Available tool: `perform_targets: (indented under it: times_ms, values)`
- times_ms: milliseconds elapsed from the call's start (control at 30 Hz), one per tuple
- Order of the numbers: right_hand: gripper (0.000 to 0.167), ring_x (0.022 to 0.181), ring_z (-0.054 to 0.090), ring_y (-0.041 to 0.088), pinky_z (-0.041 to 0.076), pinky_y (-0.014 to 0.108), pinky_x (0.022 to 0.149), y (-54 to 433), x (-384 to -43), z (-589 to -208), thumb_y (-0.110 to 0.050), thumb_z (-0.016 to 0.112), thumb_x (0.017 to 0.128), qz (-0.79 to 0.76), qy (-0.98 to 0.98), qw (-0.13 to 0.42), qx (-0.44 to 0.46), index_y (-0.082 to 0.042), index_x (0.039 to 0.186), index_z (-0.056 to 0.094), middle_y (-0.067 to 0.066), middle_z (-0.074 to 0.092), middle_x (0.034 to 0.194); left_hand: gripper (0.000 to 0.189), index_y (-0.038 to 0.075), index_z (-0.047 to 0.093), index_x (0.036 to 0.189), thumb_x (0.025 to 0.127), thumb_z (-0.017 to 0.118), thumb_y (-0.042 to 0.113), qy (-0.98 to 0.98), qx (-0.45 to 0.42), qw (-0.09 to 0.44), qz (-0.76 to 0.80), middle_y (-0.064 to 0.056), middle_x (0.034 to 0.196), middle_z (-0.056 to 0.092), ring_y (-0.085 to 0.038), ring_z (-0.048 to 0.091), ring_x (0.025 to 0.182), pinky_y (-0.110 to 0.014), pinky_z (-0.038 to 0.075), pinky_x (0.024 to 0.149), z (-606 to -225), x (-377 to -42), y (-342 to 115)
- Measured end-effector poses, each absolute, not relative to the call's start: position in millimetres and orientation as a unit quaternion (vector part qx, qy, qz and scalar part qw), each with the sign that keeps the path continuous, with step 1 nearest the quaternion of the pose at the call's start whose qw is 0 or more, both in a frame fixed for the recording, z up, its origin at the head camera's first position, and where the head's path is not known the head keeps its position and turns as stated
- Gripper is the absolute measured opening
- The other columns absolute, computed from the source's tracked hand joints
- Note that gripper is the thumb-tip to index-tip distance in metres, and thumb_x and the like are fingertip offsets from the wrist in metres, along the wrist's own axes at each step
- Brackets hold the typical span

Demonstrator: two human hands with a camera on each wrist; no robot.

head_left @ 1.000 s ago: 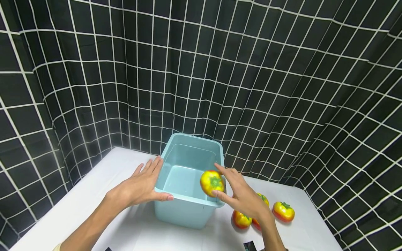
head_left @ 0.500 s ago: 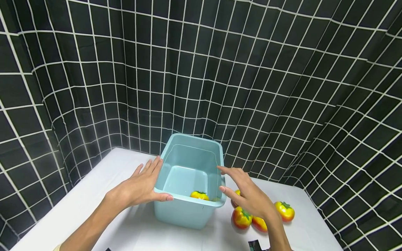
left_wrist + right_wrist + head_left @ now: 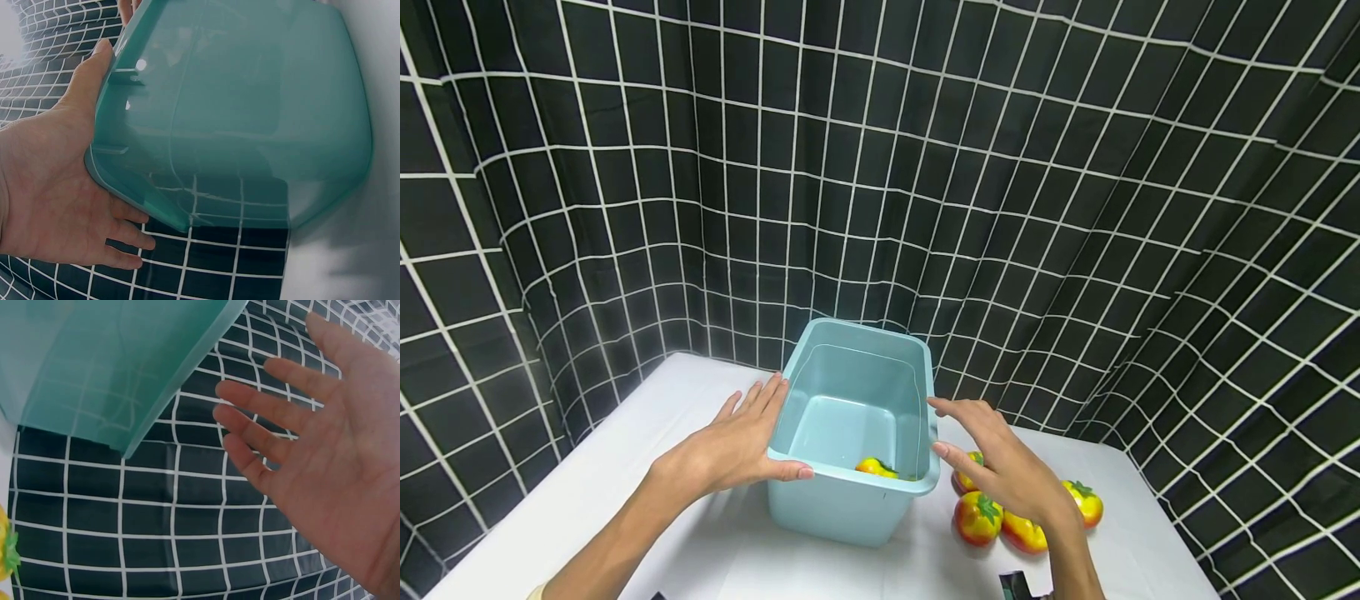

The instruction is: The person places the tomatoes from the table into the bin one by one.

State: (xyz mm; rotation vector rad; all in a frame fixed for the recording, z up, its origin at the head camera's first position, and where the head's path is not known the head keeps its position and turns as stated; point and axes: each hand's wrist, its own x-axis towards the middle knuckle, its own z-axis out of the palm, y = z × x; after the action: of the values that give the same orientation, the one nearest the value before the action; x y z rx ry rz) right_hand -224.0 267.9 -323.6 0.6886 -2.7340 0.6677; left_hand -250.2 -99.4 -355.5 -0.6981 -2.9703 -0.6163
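A light blue-green plastic bin (image 3: 827,508) stands on the white table. Inside it, by the near wall, lies one yellow-and-red toy persimmon (image 3: 877,467), partly hidden by the rim. My left hand (image 3: 730,446) rests on the bin's left rim with straight fingers, the thumb along the near edge; the left wrist view shows that palm (image 3: 56,181) against the rim. Just right of the bin hovers my right hand (image 3: 1007,462), fingers spread and holding nothing. In the right wrist view the right hand (image 3: 325,431) is apart from the bin wall (image 3: 125,369).
Several more toy persimmons (image 3: 977,518) lie on the table (image 3: 730,558) right of the bin, some partly behind the right hand and forearm. A black curtain (image 3: 865,167) with a white grid surrounds the table's back and sides. A small dark object (image 3: 1015,586) shows near the right forearm.
My right hand has let go of the toy persimmon, which dropped into the bin. Since then that hand has drawn off to the right. The left hand and bin have stayed put.
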Motion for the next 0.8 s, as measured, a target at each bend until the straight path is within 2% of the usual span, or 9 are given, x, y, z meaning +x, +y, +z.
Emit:
perform_targets:
  times_ms: [233, 500, 800]
  values:
    - [0.055, 0.141, 0.051, 0.029, 0.052, 0.073, 0.103, 270.8, -222.6, -322.1, -0.05, 0.06, 0.102, 0.232, -0.938, 0.114, 0.231, -0.036, 0.153, 0.049, -0.005, 0.057, 0.151, 0.133, -0.006, 0.012, 0.165, 0.082, 0.059, 0.087, -0.954, -0.226, 0.015, -0.197, -0.024, 0.175, 0.012, -0.048, 0.018, 0.161, -0.066, 0.014, 0.131, -355.7, -249.5, -99.9]
    - [0.054, 0.141, 0.051, 0.03, 0.052, 0.073, 0.102, 273.0, -218.7, -318.2, -0.049, 0.06, 0.103, 0.225, -0.941, 0.116, 0.226, -0.04, 0.154, 0.047, -0.004, 0.056, 0.151, 0.132, -0.006, 0.013, 0.165, 0.082, 0.059, 0.087, -0.953, -0.227, 0.02, -0.198, -0.024, 0.175, 0.013, -0.048, 0.017, 0.161, -0.066, 0.015, 0.131, -356.1, -249.2, -100.2]
    - [0.054, 0.141, 0.052, 0.032, 0.054, 0.073, 0.098, 277.5, -214.5, -312.8, -0.049, 0.058, 0.104, 0.209, -0.946, 0.126, 0.215, -0.037, 0.156, 0.046, 0.001, 0.053, 0.154, 0.131, -0.006, 0.013, 0.165, 0.083, 0.06, 0.085, -0.953, -0.228, 0.023, -0.198, -0.024, 0.175, 0.013, -0.048, 0.018, 0.161, -0.066, 0.015, 0.131, -356.6, -249.9, -100.8]
